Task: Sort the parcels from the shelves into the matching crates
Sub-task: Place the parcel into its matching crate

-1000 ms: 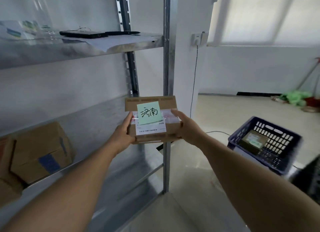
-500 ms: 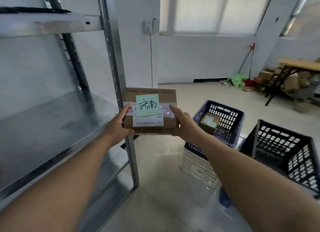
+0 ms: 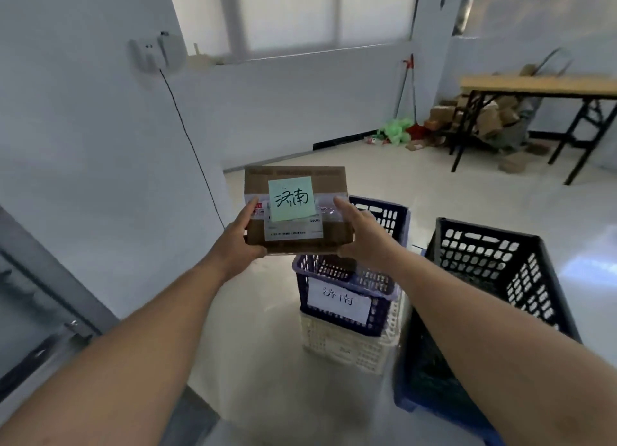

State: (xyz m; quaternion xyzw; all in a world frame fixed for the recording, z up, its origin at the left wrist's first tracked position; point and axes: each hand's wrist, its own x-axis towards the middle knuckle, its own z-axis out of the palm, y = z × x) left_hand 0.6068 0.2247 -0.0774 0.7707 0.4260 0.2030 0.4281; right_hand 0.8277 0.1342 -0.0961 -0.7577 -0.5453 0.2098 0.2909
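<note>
The step in hand looks like carrying: a cardboard parcel [image 3: 290,235] is held in the air at the centre of the frame, level, with its top face to the camera. A green sticky note [image 3: 292,198] on it reads 济南. The left hand [image 3: 238,242] grips its left end and the right hand [image 3: 362,238] its right end. Each thumb lies flat on the top face. The fingers are tucked out of sight beneath, so I cannot tell how they lie.

Just below and behind the parcel stands a blue crate [image 3: 377,315], stacked on a white crate [image 3: 350,349]. Its paper label [image 3: 339,300] appears to carry the same two characters, though they are blurred. So the next move is probably to lower the parcel into this crate and let go. The parcel must first clear the near rim, and the thumbs can lift only once it is inside.

A black crate [image 3: 494,262] stands close on the right of the frame. Its tall near wall is the edge the right forearm must avoid. A white wall [image 3: 100,145] fills the left of the frame, and part of the metal shelf frame [image 3: 50,272] shows at lower left. Bare floor [image 3: 417,192] lies open beyond the crates, up to a folding desk [image 3: 534,83] at upper right.
</note>
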